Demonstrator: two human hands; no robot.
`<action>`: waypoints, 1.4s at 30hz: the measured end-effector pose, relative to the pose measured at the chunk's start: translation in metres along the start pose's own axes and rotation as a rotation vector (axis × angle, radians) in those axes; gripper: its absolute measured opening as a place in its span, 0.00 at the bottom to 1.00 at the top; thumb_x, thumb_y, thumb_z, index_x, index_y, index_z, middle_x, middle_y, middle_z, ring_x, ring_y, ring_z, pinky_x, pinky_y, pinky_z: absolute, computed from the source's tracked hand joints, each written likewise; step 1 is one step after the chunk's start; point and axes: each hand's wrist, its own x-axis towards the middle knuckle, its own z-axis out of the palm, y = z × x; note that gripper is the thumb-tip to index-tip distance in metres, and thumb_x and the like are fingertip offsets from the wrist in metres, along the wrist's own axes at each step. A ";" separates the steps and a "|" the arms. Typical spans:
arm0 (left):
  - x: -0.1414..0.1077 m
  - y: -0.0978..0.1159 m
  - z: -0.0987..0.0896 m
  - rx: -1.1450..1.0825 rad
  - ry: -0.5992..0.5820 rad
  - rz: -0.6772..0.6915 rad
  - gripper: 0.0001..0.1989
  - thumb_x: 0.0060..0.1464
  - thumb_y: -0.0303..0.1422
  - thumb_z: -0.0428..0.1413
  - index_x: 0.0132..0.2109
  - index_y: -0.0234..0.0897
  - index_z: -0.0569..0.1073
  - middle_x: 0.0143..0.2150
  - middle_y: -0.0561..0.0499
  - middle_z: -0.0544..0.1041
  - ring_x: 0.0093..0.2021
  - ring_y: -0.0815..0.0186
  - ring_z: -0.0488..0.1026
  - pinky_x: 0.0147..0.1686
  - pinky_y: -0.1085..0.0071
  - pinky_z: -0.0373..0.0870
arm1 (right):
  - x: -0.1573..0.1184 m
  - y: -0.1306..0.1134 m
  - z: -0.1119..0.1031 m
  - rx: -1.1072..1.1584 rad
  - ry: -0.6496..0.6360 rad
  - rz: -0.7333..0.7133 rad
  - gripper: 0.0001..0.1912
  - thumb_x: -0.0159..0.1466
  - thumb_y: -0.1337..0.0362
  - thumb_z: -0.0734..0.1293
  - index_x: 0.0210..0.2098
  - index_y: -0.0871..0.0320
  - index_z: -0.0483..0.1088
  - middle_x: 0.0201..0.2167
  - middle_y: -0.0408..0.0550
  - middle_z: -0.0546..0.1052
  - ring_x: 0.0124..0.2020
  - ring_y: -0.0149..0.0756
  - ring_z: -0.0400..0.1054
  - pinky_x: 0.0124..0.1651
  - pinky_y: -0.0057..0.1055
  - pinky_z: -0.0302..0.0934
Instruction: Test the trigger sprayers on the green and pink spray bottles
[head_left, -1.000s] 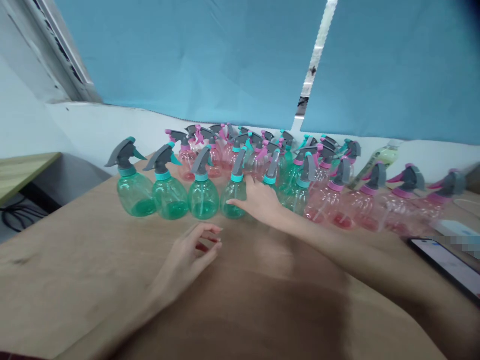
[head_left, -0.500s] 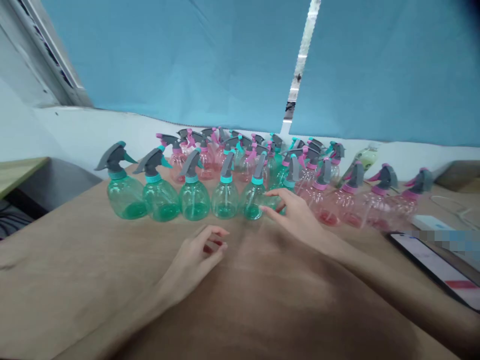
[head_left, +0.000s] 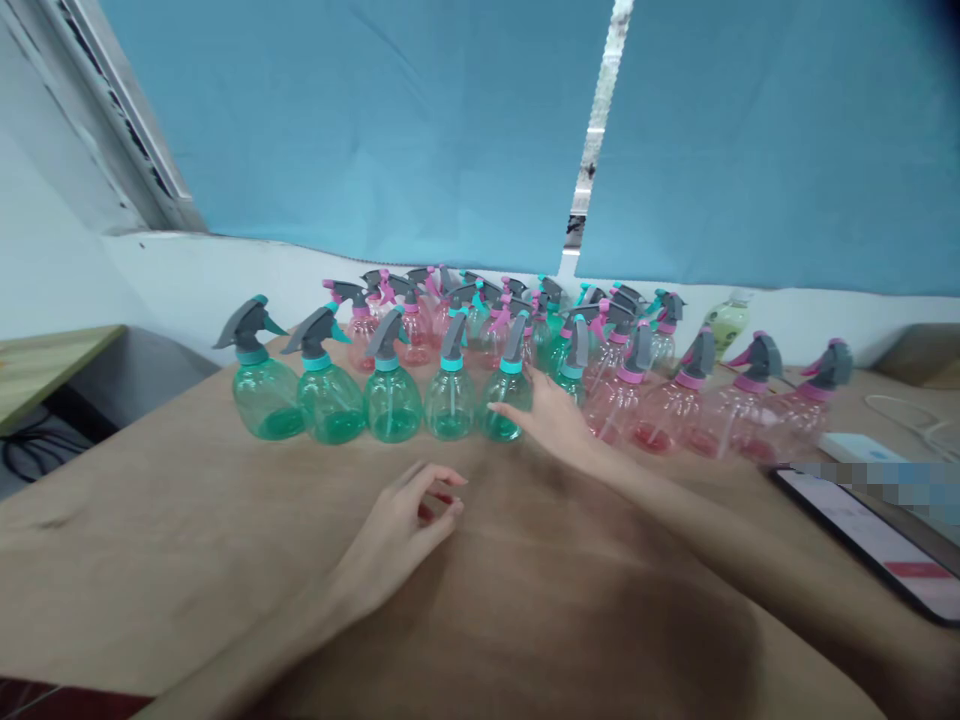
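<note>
A front row of upright spray bottles with grey trigger heads stands on the table, green ones on the left and pink ones on the right. My right hand [head_left: 551, 418] is wrapped round the right side of a green spray bottle [head_left: 500, 395], thumb across its front and fingertips partly hidden behind it. Just right of that hand stands another green spray bottle [head_left: 572, 370], its lower part covered. Over the bare wood in front of the row, my left hand [head_left: 412, 520] is open, fingers loosely curled and apart from the thumb, holding nothing.
Behind the front row, more pink and green spray bottles [head_left: 416, 335] crowd near the wall. A phone [head_left: 862, 535] lies at the table's right, near a white cable [head_left: 911, 420]. A light-green bottle [head_left: 727, 322] stands at the back right. Another table [head_left: 60, 365] is at the left.
My right hand has moved left, its thumb now across the front of the green bottle. My left hand keeps nearly the same pose. The view has shifted slightly.
</note>
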 end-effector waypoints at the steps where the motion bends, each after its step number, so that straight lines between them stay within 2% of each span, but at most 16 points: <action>1: -0.001 0.000 0.000 0.000 -0.001 -0.001 0.07 0.58 0.35 0.49 0.43 0.40 0.68 0.43 0.50 0.75 0.38 0.64 0.75 0.35 0.68 0.73 | 0.002 -0.001 0.002 -0.012 -0.008 0.010 0.42 0.58 0.45 0.64 0.60 0.70 0.55 0.53 0.67 0.69 0.54 0.57 0.64 0.49 0.48 0.63; 6: -0.004 -0.001 0.001 0.001 -0.007 -0.009 0.07 0.58 0.35 0.49 0.42 0.41 0.68 0.44 0.50 0.74 0.39 0.64 0.74 0.36 0.67 0.72 | 0.003 -0.007 0.004 -0.071 -0.044 0.045 0.40 0.59 0.46 0.63 0.58 0.71 0.56 0.53 0.69 0.68 0.52 0.60 0.66 0.46 0.49 0.64; 13: 0.003 -0.001 0.003 -0.017 -0.004 0.009 0.08 0.58 0.37 0.50 0.43 0.41 0.69 0.41 0.51 0.76 0.40 0.62 0.74 0.39 0.65 0.70 | -0.007 -0.010 -0.007 -0.077 -0.078 0.052 0.40 0.58 0.43 0.63 0.59 0.67 0.55 0.52 0.65 0.69 0.49 0.58 0.67 0.44 0.49 0.64; 19: 0.021 0.005 0.009 -0.169 0.123 0.052 0.10 0.57 0.38 0.52 0.43 0.40 0.67 0.44 0.49 0.74 0.44 0.61 0.73 0.40 0.65 0.70 | -0.031 -0.014 -0.018 -0.080 -0.113 0.016 0.37 0.58 0.41 0.60 0.55 0.63 0.58 0.50 0.62 0.69 0.44 0.56 0.70 0.39 0.47 0.64; 21: 0.030 0.012 0.011 -0.213 0.166 0.071 0.13 0.55 0.40 0.54 0.45 0.39 0.66 0.47 0.47 0.72 0.47 0.60 0.72 0.42 0.64 0.70 | -0.043 -0.013 -0.023 -0.068 -0.112 -0.016 0.35 0.58 0.42 0.59 0.54 0.63 0.59 0.49 0.61 0.69 0.43 0.54 0.70 0.39 0.45 0.65; 24: 0.045 0.028 0.015 -0.189 0.211 0.081 0.24 0.50 0.43 0.58 0.52 0.39 0.63 0.54 0.42 0.68 0.54 0.57 0.68 0.46 0.61 0.70 | -0.065 -0.010 -0.032 -0.045 -0.104 -0.072 0.35 0.58 0.41 0.59 0.53 0.63 0.59 0.46 0.60 0.70 0.42 0.53 0.70 0.36 0.44 0.65; 27: 0.054 0.052 0.022 -0.159 0.151 0.159 0.34 0.48 0.43 0.61 0.59 0.40 0.58 0.61 0.41 0.62 0.60 0.55 0.61 0.52 0.58 0.67 | -0.087 -0.005 -0.043 -0.023 -0.066 -0.117 0.39 0.56 0.38 0.59 0.54 0.63 0.59 0.45 0.59 0.70 0.42 0.53 0.70 0.35 0.44 0.66; 30: 0.057 0.078 0.037 -0.144 0.082 0.259 0.37 0.48 0.41 0.61 0.61 0.40 0.55 0.63 0.41 0.60 0.61 0.54 0.61 0.54 0.56 0.65 | -0.108 -0.001 -0.056 -0.029 -0.028 -0.152 0.40 0.55 0.35 0.59 0.52 0.61 0.61 0.46 0.60 0.70 0.46 0.54 0.68 0.38 0.46 0.67; 33: 0.057 0.098 0.057 -0.154 0.052 0.352 0.32 0.50 0.39 0.59 0.59 0.38 0.58 0.57 0.41 0.66 0.54 0.54 0.67 0.52 0.56 0.66 | -0.126 0.002 -0.068 -0.040 -0.007 -0.178 0.39 0.55 0.34 0.58 0.50 0.61 0.63 0.47 0.61 0.70 0.50 0.54 0.65 0.42 0.46 0.67; 35: 0.057 0.106 0.069 -0.135 0.068 0.366 0.23 0.52 0.40 0.57 0.53 0.37 0.64 0.48 0.44 0.72 0.48 0.56 0.70 0.49 0.55 0.67 | -0.135 0.004 -0.075 -0.052 0.007 -0.188 0.41 0.55 0.34 0.58 0.52 0.62 0.63 0.48 0.62 0.70 0.50 0.54 0.63 0.45 0.47 0.66; 38: 0.059 0.112 0.084 -0.130 0.085 0.359 0.13 0.54 0.36 0.53 0.46 0.37 0.67 0.39 0.48 0.73 0.42 0.58 0.71 0.44 0.58 0.69 | -0.143 0.010 -0.083 -0.072 0.016 -0.195 0.44 0.54 0.34 0.58 0.55 0.63 0.61 0.47 0.62 0.70 0.48 0.54 0.64 0.47 0.50 0.65; 42: 0.062 0.115 0.097 -0.187 0.111 0.357 0.16 0.50 0.28 0.52 0.48 0.37 0.67 0.40 0.49 0.73 0.41 0.60 0.72 0.44 0.61 0.69 | -0.147 0.022 -0.093 0.001 -0.038 -0.242 0.42 0.56 0.36 0.60 0.57 0.63 0.59 0.49 0.60 0.70 0.50 0.52 0.63 0.50 0.49 0.63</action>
